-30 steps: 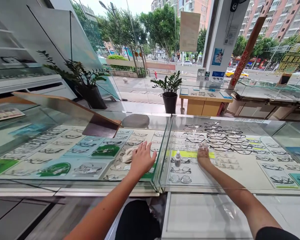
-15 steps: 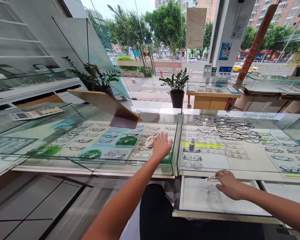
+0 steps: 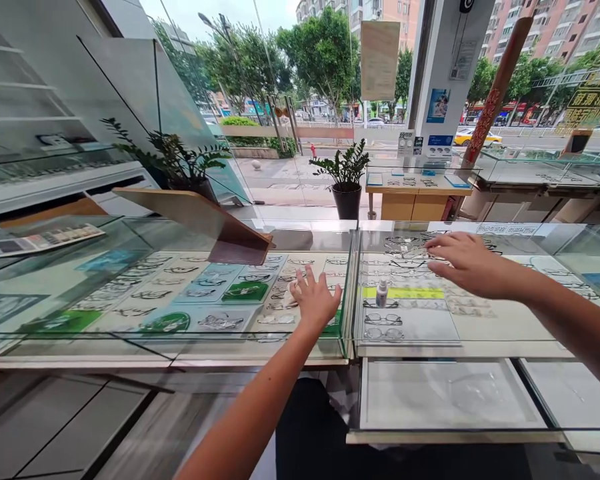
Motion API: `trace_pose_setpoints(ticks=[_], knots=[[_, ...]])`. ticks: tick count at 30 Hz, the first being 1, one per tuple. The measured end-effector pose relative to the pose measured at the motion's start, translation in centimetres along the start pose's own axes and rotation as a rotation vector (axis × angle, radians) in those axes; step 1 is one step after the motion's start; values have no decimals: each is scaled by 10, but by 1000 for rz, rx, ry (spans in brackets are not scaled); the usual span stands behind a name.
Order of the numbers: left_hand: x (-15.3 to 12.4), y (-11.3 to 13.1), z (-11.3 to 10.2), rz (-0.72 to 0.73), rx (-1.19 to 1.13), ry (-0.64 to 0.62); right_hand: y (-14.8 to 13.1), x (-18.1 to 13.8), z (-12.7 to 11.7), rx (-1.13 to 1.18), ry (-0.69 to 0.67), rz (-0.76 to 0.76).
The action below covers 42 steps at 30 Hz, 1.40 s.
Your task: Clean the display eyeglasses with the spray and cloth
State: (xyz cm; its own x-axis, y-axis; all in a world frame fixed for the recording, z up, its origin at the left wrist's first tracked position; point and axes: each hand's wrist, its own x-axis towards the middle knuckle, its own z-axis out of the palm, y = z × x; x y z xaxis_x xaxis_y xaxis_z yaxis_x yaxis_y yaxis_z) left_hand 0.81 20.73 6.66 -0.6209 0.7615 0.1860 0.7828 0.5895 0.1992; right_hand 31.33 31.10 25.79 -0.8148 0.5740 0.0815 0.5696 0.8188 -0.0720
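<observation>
Spreads an open left hand (image 3: 316, 297) over a white cloth (image 3: 291, 293) on the glass counter (image 3: 220, 365); reaches a right hand (image 3: 473, 263), thumb below fingers, to eyeglasses (image 3: 408, 251) along the counter's far side, impossible to tell whether gripping a pair. Works near a bottle (image 3: 381, 295) with unreadable label, facing illegible yellow window lettering (image 3: 593, 101).

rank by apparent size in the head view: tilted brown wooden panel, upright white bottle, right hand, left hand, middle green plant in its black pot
1. Brown wooden panel
2. Right hand
3. Left hand and potted plant, too alike to rank
4. White bottle
</observation>
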Motion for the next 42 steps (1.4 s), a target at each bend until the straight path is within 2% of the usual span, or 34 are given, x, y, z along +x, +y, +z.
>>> trace_pose_setpoints(ticks=[4, 6, 8, 13, 18, 28, 34, 38, 42], knots=[[0, -1, 0, 0, -5, -41, 41, 96, 28, -4, -116, 202], [1, -1, 0, 4, -3, -63, 57, 133, 46, 9, -125, 308], [1, -1, -1, 3, 1, -70, 69, 163, 63, 1, -123, 350], [-1, -3, 0, 11, 12, -58, 93, 211, 94, -8, -146, 411], [-4, -5, 3, 23, 9, -24, 107, 237, 115, -14, -173, 441], [-8, -8, 4, 19, 12, -12, 117, 241, 134, 20, -230, 425], [-6, -8, 6, 16, 11, 8, 100, 225, 119, 28, -161, 409], [-3, -6, 6, 19, 11, -5, 81, 191, 96, 52, -14, 350], [1, -7, 6, 27, 7, -11, 63, 123, 87, 166, 158, 238]])
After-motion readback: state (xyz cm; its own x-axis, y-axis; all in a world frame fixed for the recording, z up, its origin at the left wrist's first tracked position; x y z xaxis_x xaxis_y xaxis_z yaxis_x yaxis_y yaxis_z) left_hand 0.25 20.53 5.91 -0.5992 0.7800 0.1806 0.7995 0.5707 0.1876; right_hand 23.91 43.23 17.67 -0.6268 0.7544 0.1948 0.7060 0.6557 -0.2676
